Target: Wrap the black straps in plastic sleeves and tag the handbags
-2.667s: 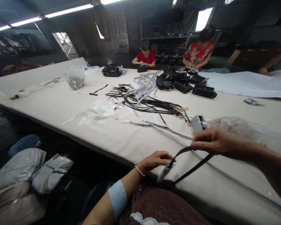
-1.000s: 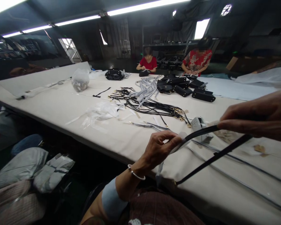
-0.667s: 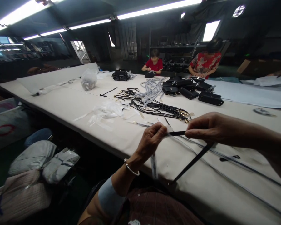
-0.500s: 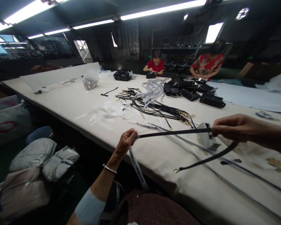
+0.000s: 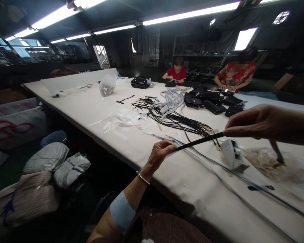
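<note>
A narrow black strap (image 5: 199,140) is stretched between my two hands above the near side of the table. My left hand (image 5: 160,153) pinches its left end, where something pale shows at the fingertips. Higher up, my right hand (image 5: 253,123) grips the strap between thumb and fingers, and a loose end hangs below it. Beneath them on the table lie long straps in clear sleeves (image 5: 215,167). Just beyond are a white tape dispenser (image 5: 233,156) and a bundle of black straps with gold clasps (image 5: 179,119).
Black bags (image 5: 212,101) are piled at the far right, beside grey-wrapped straps (image 5: 171,101). Clear plastic scraps (image 5: 120,123) and a filled plastic bag (image 5: 107,85) lie leftward. Two people in red sit opposite. Wrapped bundles (image 5: 43,157) stand on the floor at left.
My right hand has pulled the strap along, and its clasped end has swung from the front to the right. My left hand has shifted right and slightly down. The view has turned left.
</note>
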A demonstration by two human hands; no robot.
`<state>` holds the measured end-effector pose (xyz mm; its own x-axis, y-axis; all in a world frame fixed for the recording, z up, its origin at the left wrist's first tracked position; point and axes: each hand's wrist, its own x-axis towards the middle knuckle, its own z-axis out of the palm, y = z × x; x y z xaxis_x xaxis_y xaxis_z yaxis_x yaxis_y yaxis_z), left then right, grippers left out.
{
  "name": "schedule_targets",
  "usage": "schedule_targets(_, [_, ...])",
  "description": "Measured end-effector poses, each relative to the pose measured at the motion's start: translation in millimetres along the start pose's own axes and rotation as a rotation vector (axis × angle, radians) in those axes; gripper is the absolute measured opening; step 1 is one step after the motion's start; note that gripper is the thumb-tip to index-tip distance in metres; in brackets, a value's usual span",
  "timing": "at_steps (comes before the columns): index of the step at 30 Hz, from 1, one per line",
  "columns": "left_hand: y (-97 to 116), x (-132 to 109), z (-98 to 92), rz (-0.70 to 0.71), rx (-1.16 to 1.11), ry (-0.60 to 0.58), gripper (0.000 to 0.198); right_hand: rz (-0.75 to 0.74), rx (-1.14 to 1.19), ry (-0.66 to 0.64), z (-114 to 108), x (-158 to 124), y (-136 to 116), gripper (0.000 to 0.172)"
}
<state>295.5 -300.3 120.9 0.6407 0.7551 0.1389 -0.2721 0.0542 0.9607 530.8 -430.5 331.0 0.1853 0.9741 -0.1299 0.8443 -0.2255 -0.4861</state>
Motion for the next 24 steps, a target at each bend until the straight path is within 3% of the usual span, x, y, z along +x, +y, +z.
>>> schedule_targets(2, [12,3,15.2,0.032,-0.037,-0.029,0.024,-0.014,-0.016,-0.115,13,6,-13,0.056])
schedule_targets(7, [40,7,51.9,0.095,-0.089,-0.172,0.028,-0.101,-0.035,-0.137,54,27,-27,0.057])
schedule_targets(10, [42,9,54.5,0.147,-0.028,-0.145,0.030,-0.109,0.076,-0.184,64,31,-21,0.054])
schedule_targets(15, [14,7,9.3,0.146,0.113,-0.026,0.030,0.050,0.252,-0.216,50,17,18,0.049])
schedule_targets(19, [-22,-3,-30.1,0.053,0.214,0.030,0.032,0.062,0.146,-0.167,48,5,56,0.041])
schedule_targets(24, [-53,-14,-45.7,0.011,0.297,0.056,0.030,0.101,-0.034,-0.126,51,-4,75,0.042])
